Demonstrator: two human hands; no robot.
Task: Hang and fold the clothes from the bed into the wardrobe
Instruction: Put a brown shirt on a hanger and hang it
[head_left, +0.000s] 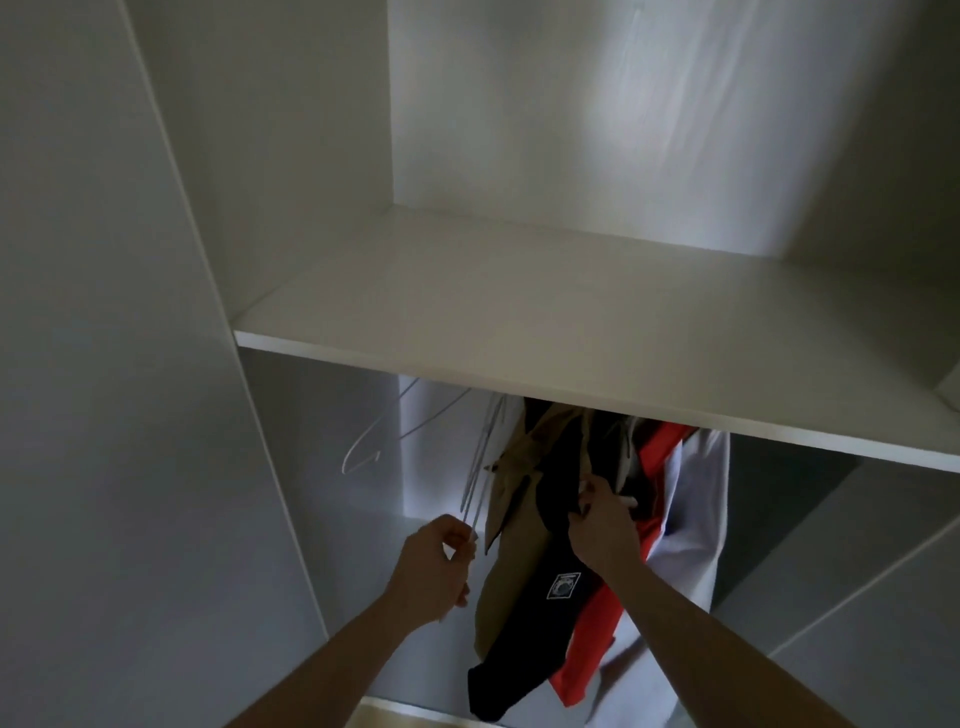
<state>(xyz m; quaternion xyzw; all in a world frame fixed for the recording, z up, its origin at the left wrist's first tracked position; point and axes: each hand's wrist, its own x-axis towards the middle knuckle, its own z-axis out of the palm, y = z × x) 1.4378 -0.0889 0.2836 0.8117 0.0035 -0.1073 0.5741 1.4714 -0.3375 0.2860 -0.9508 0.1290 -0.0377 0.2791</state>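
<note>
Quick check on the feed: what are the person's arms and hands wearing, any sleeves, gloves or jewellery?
Both forearms are bare up to the bottom edge of the picture, with no sleeves in view. The left hand and right hand have no gloves, and no watch, bracelet or ring shows. The dim light hides finer detail.

Black garment (524, 613), tan (511, 525), red (597, 639) and white (691, 530) hang under wardrobe shelf (519, 322).

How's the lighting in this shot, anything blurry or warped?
Head view: dim overall, with a soft bright patch on the wardrobe back panel; deep shadow under the shelf hides the tops of the hanging clothes; straight edges bow from the wide-angle lens; empty hangers look faint.
</note>
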